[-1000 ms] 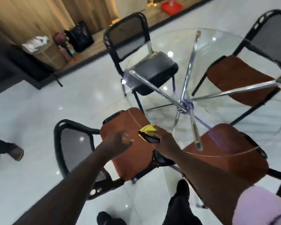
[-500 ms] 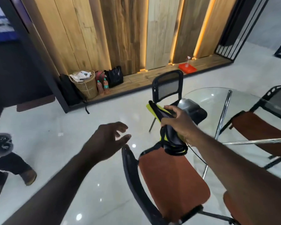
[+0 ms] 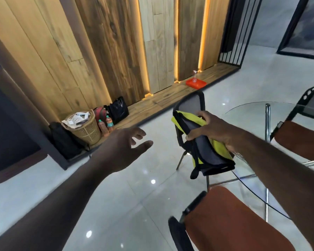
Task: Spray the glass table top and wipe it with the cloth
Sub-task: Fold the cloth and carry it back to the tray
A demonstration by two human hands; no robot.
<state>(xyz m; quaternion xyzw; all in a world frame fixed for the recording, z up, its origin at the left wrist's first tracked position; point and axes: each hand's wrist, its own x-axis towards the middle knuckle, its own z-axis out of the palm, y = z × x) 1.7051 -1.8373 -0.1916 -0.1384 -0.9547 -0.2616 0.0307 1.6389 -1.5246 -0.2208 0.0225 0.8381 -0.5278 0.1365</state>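
Right hand (image 3: 214,132) grips the folded yellow-and-grey cloth (image 3: 206,151), held in the air at the left edge of the glass surface (image 3: 250,113). Left hand (image 3: 121,147) empty, fingers loosely spread. Spray bottle (image 3: 194,77) stands on the red tray (image 3: 198,84) by the far wall.

Left hand (image 3: 121,149) extended, fingers (image 3: 139,132) loosely spread, right hand (image 3: 214,131) clenched, gripping

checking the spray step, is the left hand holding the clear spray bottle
No, the left hand is open and empty; the clear spray bottle stands on the red tray.
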